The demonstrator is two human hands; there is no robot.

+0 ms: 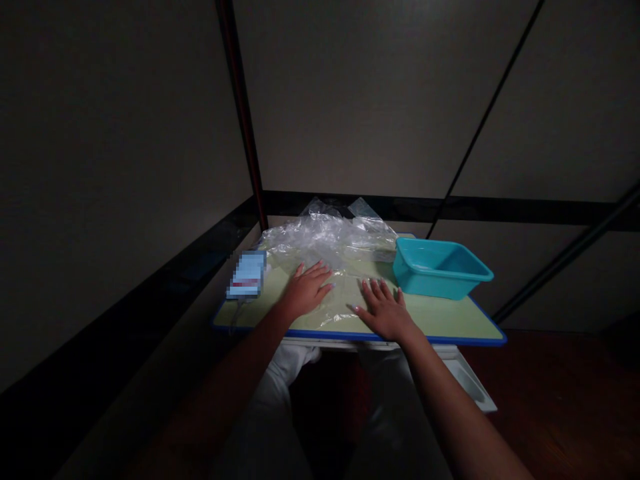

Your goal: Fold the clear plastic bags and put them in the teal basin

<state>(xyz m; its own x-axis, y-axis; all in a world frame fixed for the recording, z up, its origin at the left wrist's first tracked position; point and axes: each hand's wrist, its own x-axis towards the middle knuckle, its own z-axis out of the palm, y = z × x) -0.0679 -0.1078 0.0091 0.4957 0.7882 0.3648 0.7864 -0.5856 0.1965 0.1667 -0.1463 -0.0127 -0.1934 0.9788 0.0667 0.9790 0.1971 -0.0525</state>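
Observation:
A crumpled sheet of clear plastic (pixel 325 233) is heaped over the far part of a pale yellow table (pixel 435 317), and its thin near part spreads toward me. My left hand (pixel 307 290) lies flat on it, palm down, fingers spread and pointing away. To the right, my right hand (pixel 383 310) also rests palm down with its fingers apart, at the plastic's near part. Neither hand grips anything. Whether the plastic is a bag or a plain sheet I cannot tell.
A turquoise plastic basin (pixel 440 270) stands on the table's right side. At the left edge is a blurred-out, phone-like screen (pixel 247 275). Dark panelled walls (pixel 360 100) close in behind and on the left. Below the table's right side a white tray (pixel 467 380) juts out.

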